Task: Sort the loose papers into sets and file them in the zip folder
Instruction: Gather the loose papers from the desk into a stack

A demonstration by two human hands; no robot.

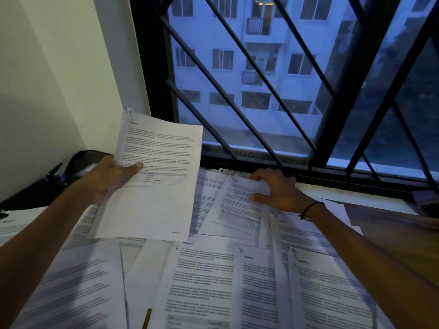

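1. The fingers of the left hand are hidden behind the raised sheet; only the thumb shows on its front.
2. The raised sheet's body text is too small to read.
3. The black folder in the left corner is partly covered by the left hand and the raised sheet, so its opening cannot be seen.
4. The papers on the table overlap, each hiding part of the next, and run off the bottom edge.
5. A dark object at the right edge is cut off and blurred.
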